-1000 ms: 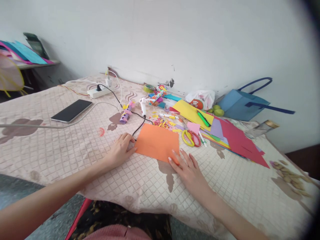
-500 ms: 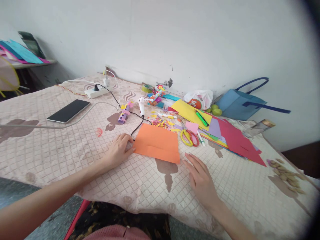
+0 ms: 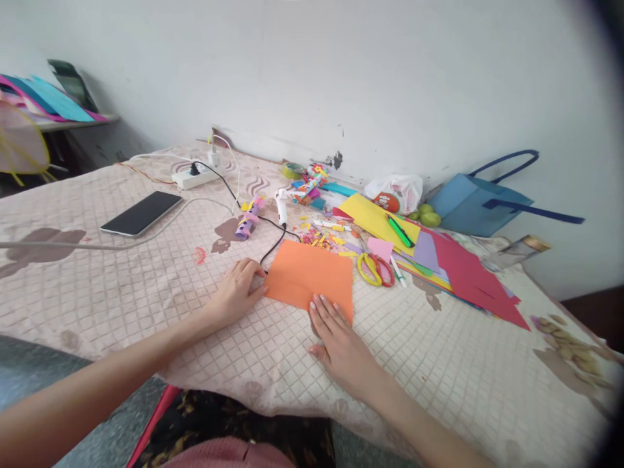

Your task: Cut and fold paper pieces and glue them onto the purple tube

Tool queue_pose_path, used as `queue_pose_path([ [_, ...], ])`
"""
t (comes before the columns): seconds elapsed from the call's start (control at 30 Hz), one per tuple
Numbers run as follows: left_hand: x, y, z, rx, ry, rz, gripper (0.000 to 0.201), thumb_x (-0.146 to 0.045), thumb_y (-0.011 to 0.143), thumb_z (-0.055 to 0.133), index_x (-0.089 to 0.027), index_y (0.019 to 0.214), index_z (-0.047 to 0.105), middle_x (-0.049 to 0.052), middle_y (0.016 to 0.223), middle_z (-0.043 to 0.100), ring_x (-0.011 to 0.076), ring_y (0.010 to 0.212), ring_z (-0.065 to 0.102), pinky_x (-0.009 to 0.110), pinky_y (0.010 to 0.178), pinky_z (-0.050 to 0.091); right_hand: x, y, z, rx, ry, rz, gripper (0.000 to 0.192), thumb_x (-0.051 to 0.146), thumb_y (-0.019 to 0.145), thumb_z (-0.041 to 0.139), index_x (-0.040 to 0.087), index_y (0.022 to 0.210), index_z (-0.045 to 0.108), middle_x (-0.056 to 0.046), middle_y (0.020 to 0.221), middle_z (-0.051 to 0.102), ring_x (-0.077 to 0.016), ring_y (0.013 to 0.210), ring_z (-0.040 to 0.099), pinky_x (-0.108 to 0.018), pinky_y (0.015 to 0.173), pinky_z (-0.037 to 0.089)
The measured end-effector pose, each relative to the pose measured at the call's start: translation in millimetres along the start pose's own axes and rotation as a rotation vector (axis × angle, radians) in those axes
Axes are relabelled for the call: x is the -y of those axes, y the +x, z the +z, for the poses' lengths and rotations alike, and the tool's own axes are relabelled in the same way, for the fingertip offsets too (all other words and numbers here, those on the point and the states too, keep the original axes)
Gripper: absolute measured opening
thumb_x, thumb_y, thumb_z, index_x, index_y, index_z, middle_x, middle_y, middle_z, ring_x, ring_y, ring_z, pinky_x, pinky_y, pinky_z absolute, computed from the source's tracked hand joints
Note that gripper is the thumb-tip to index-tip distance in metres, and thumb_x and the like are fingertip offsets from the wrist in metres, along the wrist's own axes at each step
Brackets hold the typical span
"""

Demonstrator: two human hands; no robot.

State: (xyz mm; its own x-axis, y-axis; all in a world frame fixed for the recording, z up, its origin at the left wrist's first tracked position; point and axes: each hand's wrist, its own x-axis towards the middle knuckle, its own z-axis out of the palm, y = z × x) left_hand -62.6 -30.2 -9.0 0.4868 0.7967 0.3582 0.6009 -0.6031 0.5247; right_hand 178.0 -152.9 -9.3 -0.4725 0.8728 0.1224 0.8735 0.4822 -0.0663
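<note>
A sheet of orange paper [image 3: 302, 273] lies on the patterned tablecloth in front of me, with a faint crease across it. At its left edge rests my left hand [image 3: 241, 286], fingers bent and thumb apart, the tips touching the paper's side. My right hand [image 3: 338, 335] lies flat over the front edge near the right corner, its fingers stretched out on the sheet. Just right of the paper are scissors [image 3: 369, 270] with yellow and red handles. Behind it stands a white glue gun [image 3: 281, 207], its black cord running to the paper's left side.
Left are a phone [image 3: 141, 213] and a power strip [image 3: 197, 175] with cables. A decorated purple paper roll [image 3: 247, 221] lies behind my left hand. Paper scraps [image 3: 319, 239], a green cutter [image 3: 400, 231], red paper [image 3: 475, 276] and a blue bag [image 3: 480, 201] are at the right.
My right hand has moved left from the tablecloth onto the orange paper's front edge. My left hand has stayed at the paper's left side. The view has shifted slightly.
</note>
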Motion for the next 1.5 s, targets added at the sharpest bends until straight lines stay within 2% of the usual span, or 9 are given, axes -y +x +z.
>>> queue_pose_path([
  [0.2, -3, -1, -1.1, -0.015, 0.030, 0.011, 0.013, -0.019, 0.079, 0.050, -0.018, 0.091, 0.048, 0.007, 0.098, 0.052, 0.0227, 0.095, 0.048, 0.040, 0.083, 0.041, 0, 0, 0, -0.006, 0.004, 0.008, 0.064, 0.041, 0.090, 0.037, 0.008, 0.142, 0.019, -0.015, 0.147, 0.020, -0.0251, 0.137, 0.012, -0.047, 0.108, 0.029],
  [0.33, -31, -12, -2.0, 0.001, 0.118, 0.140, 0.027, -0.014, 0.083, 0.044, -0.020, 0.110, 0.048, 0.009, 0.117, 0.052, 0.0250, 0.112, 0.043, 0.044, 0.092, 0.036, 2, 2, 1, -0.014, 0.003, 0.013, 0.063, 0.039, 0.090, 0.040, 0.008, 0.141, 0.022, -0.015, 0.147, 0.022, -0.0254, 0.136, 0.014, -0.046, 0.108, 0.028],
  [0.47, -72, -31, 3.5, 0.182, 0.147, 0.402, 0.026, -0.020, 0.089, 0.039, -0.021, 0.113, 0.049, 0.006, 0.123, 0.055, 0.0225, 0.119, 0.044, 0.047, 0.104, 0.026, 3, 2, 1, -0.008, 0.023, 0.026, 0.058, 0.034, 0.090, 0.040, 0.007, 0.140, 0.026, -0.016, 0.146, 0.024, -0.0256, 0.136, 0.014, -0.048, 0.108, 0.027],
  [0.6, -90, -42, 13.6, 0.341, 0.175, 0.481, 0.033, -0.027, 0.088, 0.042, -0.015, 0.118, 0.045, 0.012, 0.138, 0.040, 0.0242, 0.132, 0.029, 0.044, 0.109, 0.023, 3, 2, -1, -0.006, 0.048, 0.019, 0.056, 0.034, 0.091, 0.038, 0.008, 0.139, 0.026, -0.016, 0.146, 0.023, -0.0254, 0.136, 0.013, -0.050, 0.107, 0.027],
  [0.77, -85, -43, 21.7, 0.360, 0.156, 0.475, 0.036, -0.034, 0.085, 0.047, -0.010, 0.111, 0.048, 0.019, 0.145, 0.024, 0.0279, 0.136, 0.015, 0.045, 0.111, 0.022, 4, 2, -2, -0.031, 0.032, 0.010, 0.059, 0.035, 0.090, 0.039, 0.008, 0.140, 0.024, -0.017, 0.146, 0.024, -0.0252, 0.136, 0.015, -0.050, 0.107, 0.027],
  [0.97, -81, -43, 21.0, 0.371, 0.114, 0.465, 0.040, -0.041, 0.085, 0.046, -0.011, 0.111, 0.049, 0.019, 0.145, 0.021, 0.0292, 0.135, 0.015, 0.049, 0.110, 0.022, 5, 2, -1, -0.039, 0.008, 0.018, 0.060, 0.037, 0.091, 0.037, 0.008, 0.141, 0.023, -0.016, 0.146, 0.024, -0.0249, 0.136, 0.015, -0.050, 0.107, 0.027],
  [1.13, -77, -41, 16.9, 0.411, 0.148, 0.437, 0.049, -0.047, 0.084, 0.045, -0.009, 0.115, 0.048, 0.019, 0.145, 0.022, 0.0292, 0.135, 0.017, 0.046, 0.111, 0.019, 5, 2, -3, -0.003, 0.010, 0.029, 0.060, 0.038, 0.091, 0.036, 0.006, 0.140, 0.024, -0.017, 0.146, 0.022, -0.0257, 0.136, 0.014, -0.050, 0.107, 0.026],
  [1.3, -64, -39, 10.3, 0.431, 0.129, 0.443, 0.070, -0.051, 0.084, 0.043, -0.008, 0.136, 0.025, 0.018, 0.145, 0.025, 0.0276, 0.135, 0.017, 0.044, 0.111, 0.018, 4, 2, -3, 0.006, 0.013, 0.026, 0.059, 0.036, 0.091, 0.036, 0.008, 0.141, 0.022, -0.016, 0.147, 0.021, -0.0258, 0.136, 0.013, -0.051, 0.108, 0.025],
  [1.5, -45, -39, -3.9, 0.446, 0.139, 0.431, 0.080, -0.056, 0.084, 0.039, -0.012, 0.142, 0.008, 0.016, 0.145, 0.026, 0.0276, 0.136, 0.015, 0.045, 0.111, 0.015, 5, 1, -2, 0.012, -0.002, 0.034, 0.059, 0.038, 0.092, 0.035, 0.007, 0.141, 0.022, -0.016, 0.147, 0.020, -0.0257, 0.136, 0.013, -0.050, 0.108, 0.024],
])
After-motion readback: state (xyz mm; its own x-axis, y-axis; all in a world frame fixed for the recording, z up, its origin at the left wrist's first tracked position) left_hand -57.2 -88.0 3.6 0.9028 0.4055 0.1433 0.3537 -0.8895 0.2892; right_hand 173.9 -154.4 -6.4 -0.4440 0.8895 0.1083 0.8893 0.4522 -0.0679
